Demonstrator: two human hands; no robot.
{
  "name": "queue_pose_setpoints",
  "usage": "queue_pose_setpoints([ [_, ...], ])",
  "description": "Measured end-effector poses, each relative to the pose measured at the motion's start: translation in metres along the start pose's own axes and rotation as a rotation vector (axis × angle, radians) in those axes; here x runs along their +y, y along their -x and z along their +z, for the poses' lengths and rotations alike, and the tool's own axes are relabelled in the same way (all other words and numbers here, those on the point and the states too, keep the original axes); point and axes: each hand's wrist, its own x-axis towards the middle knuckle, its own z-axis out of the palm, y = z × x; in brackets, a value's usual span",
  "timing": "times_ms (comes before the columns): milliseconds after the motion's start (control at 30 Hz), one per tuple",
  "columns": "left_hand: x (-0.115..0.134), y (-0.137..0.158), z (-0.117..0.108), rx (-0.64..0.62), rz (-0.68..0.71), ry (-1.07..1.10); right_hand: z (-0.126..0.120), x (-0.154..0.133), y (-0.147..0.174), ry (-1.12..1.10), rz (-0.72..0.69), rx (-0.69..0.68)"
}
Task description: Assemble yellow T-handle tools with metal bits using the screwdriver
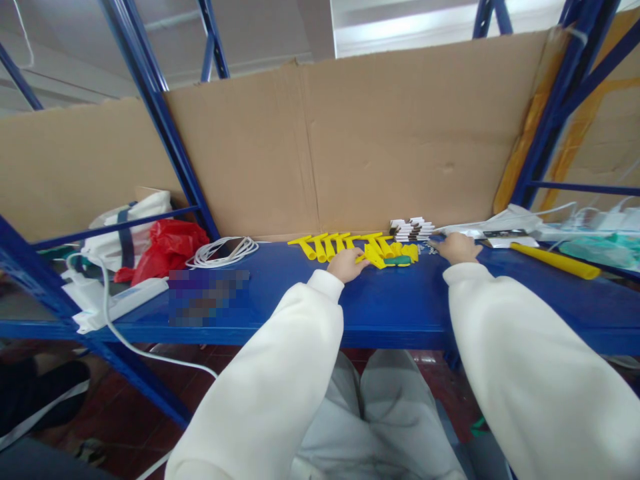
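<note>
My left hand is closed on a yellow plastic piece, held low over the blue shelf. Beside it lies a tool with a green handle, perhaps a screwdriver. Behind, a row of yellow T-shaped plastic parts rests on the shelf, with smaller yellow pieces at its right end. Small metal bits, probably screws, are scattered by the fingertips of my right hand. Its fingers are drawn together, and whatever is between them is too small to make out. Stacked white and dark strips stand behind the bits.
The blue shelf is backed by a cardboard sheet. To the left are a coiled white cable, a red bag and a power strip. A yellow tube and a green plastic bag lie right.
</note>
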Motion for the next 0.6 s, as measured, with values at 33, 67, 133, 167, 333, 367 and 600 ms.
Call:
queue_pose_setpoints([
  [33, 0.000, 0.000, 0.000, -0.002, 0.006, -0.006, 0.000, 0.002, 0.003, 0.011, 0.048, -0.016],
  [67, 0.000, 0.000, 0.000, -0.004, 0.010, -0.011, 0.000, 0.002, 0.006, 0.018, 0.093, -0.040],
  [133, 0.000, 0.000, 0.000, -0.011, 0.014, -0.016, -0.001, 0.000, 0.010, 0.023, 0.127, -0.074],
  [167, 0.000, -0.001, 0.001, -0.015, 0.014, -0.017, -0.001, -0.001, 0.012, 0.027, 0.140, -0.086],
  [333, 0.000, 0.000, 0.001, -0.019, 0.015, -0.024, -0.001, -0.004, 0.013, 0.032, 0.165, -0.073],
  [367, 0.000, 0.000, 0.001, -0.020, 0.014, -0.026, -0.001, -0.004, 0.013, 0.023, 0.164, -0.068],
  [600, 0.001, 0.001, 0.000, -0.017, 0.017, -0.027, -0.002, -0.007, 0.013, 0.009, 0.193, -0.091],
])
